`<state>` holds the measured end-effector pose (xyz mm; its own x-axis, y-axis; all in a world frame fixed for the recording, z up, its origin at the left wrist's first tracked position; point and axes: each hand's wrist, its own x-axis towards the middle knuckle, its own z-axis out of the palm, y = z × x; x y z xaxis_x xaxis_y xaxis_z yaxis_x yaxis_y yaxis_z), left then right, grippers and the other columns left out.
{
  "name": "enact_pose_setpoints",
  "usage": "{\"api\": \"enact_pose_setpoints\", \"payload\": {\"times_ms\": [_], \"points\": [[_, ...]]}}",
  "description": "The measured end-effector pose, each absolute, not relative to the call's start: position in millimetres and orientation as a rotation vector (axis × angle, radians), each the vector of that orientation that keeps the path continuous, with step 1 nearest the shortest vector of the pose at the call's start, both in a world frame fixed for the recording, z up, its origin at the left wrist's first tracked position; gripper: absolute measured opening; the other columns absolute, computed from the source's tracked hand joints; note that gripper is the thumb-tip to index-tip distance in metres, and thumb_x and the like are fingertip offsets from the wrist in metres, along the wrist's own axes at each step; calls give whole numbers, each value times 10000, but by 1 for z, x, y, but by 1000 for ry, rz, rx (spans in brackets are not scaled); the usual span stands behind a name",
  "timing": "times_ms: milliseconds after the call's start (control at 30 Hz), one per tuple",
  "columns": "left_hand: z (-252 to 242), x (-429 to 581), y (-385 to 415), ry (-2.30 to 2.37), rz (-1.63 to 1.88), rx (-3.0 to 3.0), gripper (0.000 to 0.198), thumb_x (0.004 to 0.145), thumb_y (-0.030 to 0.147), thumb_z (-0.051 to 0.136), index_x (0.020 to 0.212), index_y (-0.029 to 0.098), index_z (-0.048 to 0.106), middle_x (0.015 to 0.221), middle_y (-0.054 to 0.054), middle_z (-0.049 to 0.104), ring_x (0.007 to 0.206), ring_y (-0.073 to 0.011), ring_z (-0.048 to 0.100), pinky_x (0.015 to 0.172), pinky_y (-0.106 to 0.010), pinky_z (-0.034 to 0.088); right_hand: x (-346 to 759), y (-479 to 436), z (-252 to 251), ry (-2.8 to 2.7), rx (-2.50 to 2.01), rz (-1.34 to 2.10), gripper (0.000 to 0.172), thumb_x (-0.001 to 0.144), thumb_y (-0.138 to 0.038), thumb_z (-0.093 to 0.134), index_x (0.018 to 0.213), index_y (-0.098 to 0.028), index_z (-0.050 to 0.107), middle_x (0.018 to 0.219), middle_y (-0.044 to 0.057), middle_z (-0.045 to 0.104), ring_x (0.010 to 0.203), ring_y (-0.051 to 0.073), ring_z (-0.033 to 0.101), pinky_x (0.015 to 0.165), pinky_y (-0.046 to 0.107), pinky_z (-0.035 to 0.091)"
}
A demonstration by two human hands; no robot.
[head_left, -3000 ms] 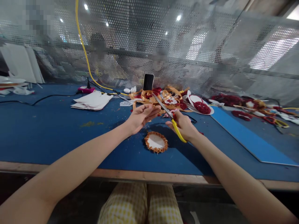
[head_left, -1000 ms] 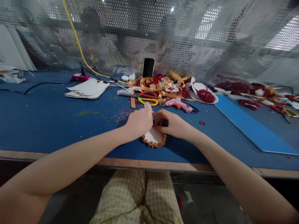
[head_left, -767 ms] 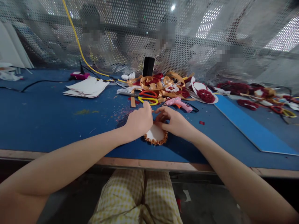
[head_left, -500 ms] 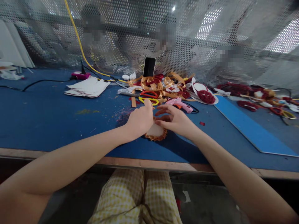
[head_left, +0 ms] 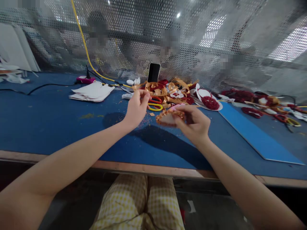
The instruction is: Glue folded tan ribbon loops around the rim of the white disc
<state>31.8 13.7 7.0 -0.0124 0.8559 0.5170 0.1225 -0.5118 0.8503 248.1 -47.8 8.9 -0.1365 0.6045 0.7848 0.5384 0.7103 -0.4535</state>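
Raised over the blue table, a round white disc (head_left: 167,119) with a ruffled orange-gold ribbon edge tilts in my right hand (head_left: 195,123), whose thumb and fingers pinch its right side. My left hand (head_left: 137,107) is lifted to the left of it, thumb and fingertips drawn together; anything between them is too small to make out. Just beyond my left fingertips lie scissors with red and yellow handles (head_left: 155,107). A pink glue gun (head_left: 178,105) is mostly hidden behind the disc and my right hand. A small tan scrap (head_left: 152,114) lies between my hands.
Tangled gold and red ribbons (head_left: 155,88) lie behind the scissors, before an upright phone (head_left: 153,72). White sheets (head_left: 92,92) are stacked at left. White discs with a dark red ruffled piece (head_left: 210,103) and a bright blue board (head_left: 254,132) are at right.
My right hand has lifted the ruffled disc off the table and tilted it. My left hand has come away from the disc, moving left and up.
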Motion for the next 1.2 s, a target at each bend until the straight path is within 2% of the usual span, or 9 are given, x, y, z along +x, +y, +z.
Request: {"api": "enact_pose_setpoints", "payload": {"times_ms": [100, 200, 267, 333, 467, 667, 833, 967, 1200], "points": [[18, 34, 4, 1016, 1417, 1497, 114, 1043, 256, 560, 995, 171, 621, 877, -26, 648, 649, -97, 590, 492, -195, 434, 247, -48, 7, -1845, -1136, 666, 556, 897, -397, 736, 1407, -249, 568, 896, 24, 758, 700, 182, 691, 600, 319, 541], [24, 33, -8, 992, 1201, 1410, 137, 1020, 247, 596, 952, 162, 679, 741, 7, 590, 588, -85, 523, 510, -195, 417, 247, -45, 9, -2119, -1223, 888, 572, 861, -405, 762, 1379, -214, 612, 976, 54, 782, 857, 219, 734, 750, 362, 591], [22, 31, -13, 980, 1081, 1363, 161, 1007, 269, 619, 919, 160, 698, 723, 10, 594, 575, -79, 495, 535, -204, 411, 249, -43, 11, -2207, -1226, 702, 478, 848, -413, 775, 1278, -220, 695, 1163, 89, 782, 1086, 273, 721, 961, 446, 571], [16, 29, -15, 931, 1014, 1313, 186, 992, 292, 644, 885, 156, 711, 757, -3, 618, 622, -83, 501, 568, -206, 414, 250, -41, 13, -2140, -1218, 444, 363, 867, -429, 760, 1173, -235, 748, 1241, 93, 770, 1185, 300, 687, 1023, 483, 540], [4, 29, -16, 818, 921, 1221, 202, 920, 341, 739, 850, 152, 729, 858, -28, 661, 723, -94, 519, 629, -207, 424, 243, -41, 13, -1937, -1160, 184, 210, 892, -416, 751, 1040, -269, 777, 1088, 68, 808, 1043, 282, 720, 932, 468, 570], [0, 33, -24, 748, 846, 1194, 246, 811, 389, 844, 796, 171, 732, 815, 3, 651, 724, -93, 508, 686, -222, 423, 225, -47, 8, -1928, -1061, 66, 110, 899, -409, 740, 894, -315, 798, 923, 35, 815, 938, 284, 716, 942, 514, 563], [-1, 35, -27, 824, 898, 1139, 164, 820, 306, 831, 868, 161, 769, 770, 16, 641, 662, -82, 486, 684, -244, 432, 227, -47, 7, -1958, -1013, -137, 131, 949, -347, 683, 924, -308, 806, 917, 35, 811, 908, 268, 700, 925, 502, 542], [-5, 34, -27, 818, 936, 1209, 238, 835, 383, 814, 890, 153, 789, 825, -8, 698, 671, -89, 523, 717, -268, 468, 231, -45, 6, -2029, -1079, -290, 126, 943, -320, 682, 924, -310, 806, 926, 38, 810, 933, 277, 684, 903, 497, 524], [-10, 32, -24, 839, 974, 1364, 341, 737, 440, 876, 893, 144, 806, 877, -28, 736, 692, -101, 551, 741, -285, 482, 231, -45, 5, -2116, -1027, -203, 98, 932, -329, 700, 947, -312, 796, 935, 37, 806, 962, 284, 683, 939, 509, 518]]}}
